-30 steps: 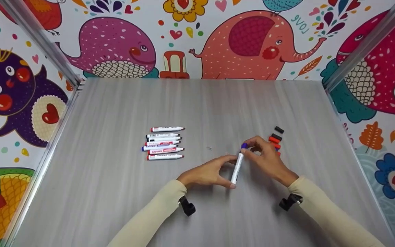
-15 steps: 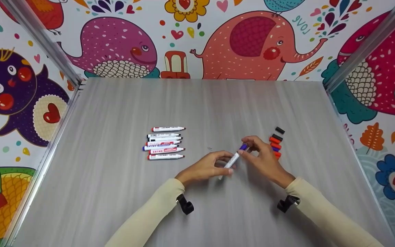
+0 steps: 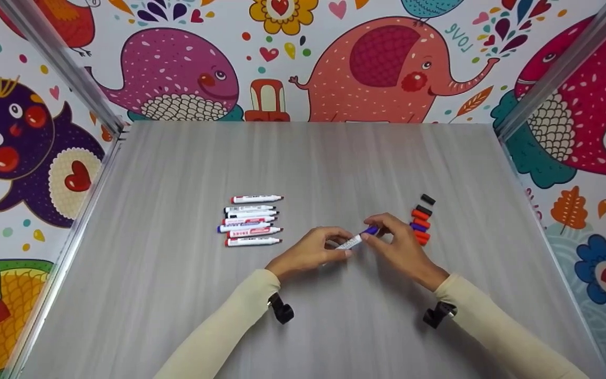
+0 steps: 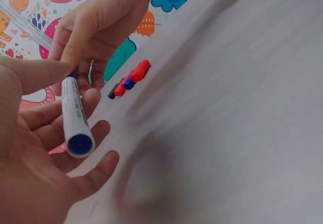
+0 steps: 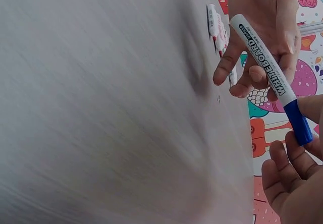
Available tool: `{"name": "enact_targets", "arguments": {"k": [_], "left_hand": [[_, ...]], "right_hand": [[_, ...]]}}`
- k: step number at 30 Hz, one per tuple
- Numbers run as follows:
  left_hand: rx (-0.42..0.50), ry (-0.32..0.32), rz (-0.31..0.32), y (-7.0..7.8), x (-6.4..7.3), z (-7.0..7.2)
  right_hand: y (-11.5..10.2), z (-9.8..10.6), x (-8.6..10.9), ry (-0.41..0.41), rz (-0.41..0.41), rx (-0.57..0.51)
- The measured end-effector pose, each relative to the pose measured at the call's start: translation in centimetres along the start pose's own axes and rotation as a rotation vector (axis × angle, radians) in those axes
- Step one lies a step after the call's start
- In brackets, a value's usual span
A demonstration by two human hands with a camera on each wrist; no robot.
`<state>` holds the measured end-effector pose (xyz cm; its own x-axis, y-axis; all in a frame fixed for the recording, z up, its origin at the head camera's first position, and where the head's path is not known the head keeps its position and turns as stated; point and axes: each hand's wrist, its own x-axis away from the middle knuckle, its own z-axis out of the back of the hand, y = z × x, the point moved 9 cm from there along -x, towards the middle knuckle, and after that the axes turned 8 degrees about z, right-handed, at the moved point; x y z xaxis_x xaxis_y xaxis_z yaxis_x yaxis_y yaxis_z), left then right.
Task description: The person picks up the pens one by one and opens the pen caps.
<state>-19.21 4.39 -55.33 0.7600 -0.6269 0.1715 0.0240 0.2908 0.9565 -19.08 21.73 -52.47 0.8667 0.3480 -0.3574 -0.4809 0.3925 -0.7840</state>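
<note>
A white whiteboard marker (image 3: 350, 242) with a blue cap (image 5: 299, 122) is held between both hands above the table. My left hand (image 3: 311, 250) grips the marker's white barrel between thumb and fingers. With thumb and fingertips, my right hand (image 3: 403, 247) pinches the blue cap, which sits on the barrel in the right wrist view. The barrel's round blue end (image 4: 81, 145) points toward the left wrist camera. Several uncapped markers (image 3: 253, 241) lie in a row left of the hands, and several loose caps (image 3: 421, 223), black, red and blue, lie beside the right hand.
The grey wood-grain table (image 3: 177, 173) has a metal rail (image 3: 66, 258) along its left side. Walls with colourful animal drawings (image 3: 376, 68) enclose its back and sides. Small dark marks (image 5: 218, 99) show on the table near the left hand.
The marker has swung from nearly upright in the head view to a flatter slant. My left hand has moved up its barrel, and the right hand has shifted slightly left, still pinching the cap.
</note>
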Motion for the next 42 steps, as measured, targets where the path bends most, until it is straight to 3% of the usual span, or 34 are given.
{"name": "enact_targets", "arguments": {"k": [14, 21, 30, 35, 42], "left_hand": [[-0.141, 0.052, -0.048, 1.2, -0.7, 1.1], [-0.281, 0.108, -0.076, 1.7, -0.9, 1.7], [-0.507, 0.207, -0.064, 2.2, -0.9, 1.7], [-0.590, 0.242, -0.107, 2.8, -0.8, 1.6], [-0.702, 0.240, -0.197, 4.2, -0.3, 1.2]], "right_hand": [[-0.1, -0.4, -0.4, -0.066, 0.006, 0.024], [0.3, -1.2, -0.7, -0.165, -0.008, 0.026], [0.4, -2.2, -0.7, -0.247, 0.017, 0.004], [0.3, -2.4, -0.7, -0.269, 0.027, 0.000], [-0.6, -2.2, -1.2, -0.254, 0.098, -0.001]]}}
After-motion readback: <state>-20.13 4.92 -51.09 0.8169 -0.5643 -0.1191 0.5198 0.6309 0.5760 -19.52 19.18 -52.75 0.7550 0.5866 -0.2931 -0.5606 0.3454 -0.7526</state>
